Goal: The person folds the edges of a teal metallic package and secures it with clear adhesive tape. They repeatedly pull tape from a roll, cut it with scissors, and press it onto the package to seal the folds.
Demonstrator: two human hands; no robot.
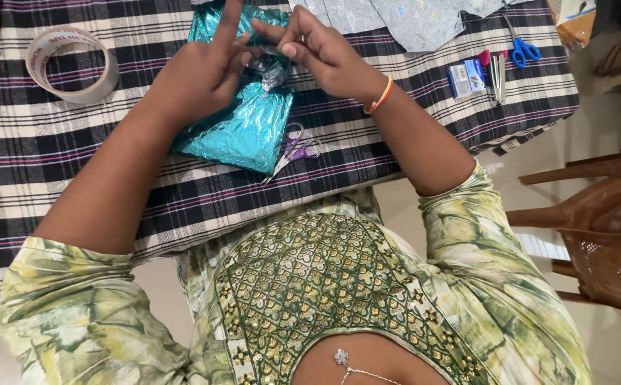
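A parcel wrapped in shiny teal foil paper (247,121) lies on the checked tablecloth (53,164). My left hand (200,71) rests on its upper part, fingers pressing the gathered foil. My right hand (317,50) pinches the crumpled silvery top of the wrapping (271,68) between thumb and fingers. An orange bangle sits on my right wrist. Small purple-handled scissors (294,151) lie just below the parcel's right corner.
A roll of wide tape (75,64) lies at the left. Silver holographic paper (396,18) sits at the top. Blue scissors (521,46), a small blue box (466,77) and pens (497,71) are at the right. Brown plastic chairs (603,235) stand beside the table.
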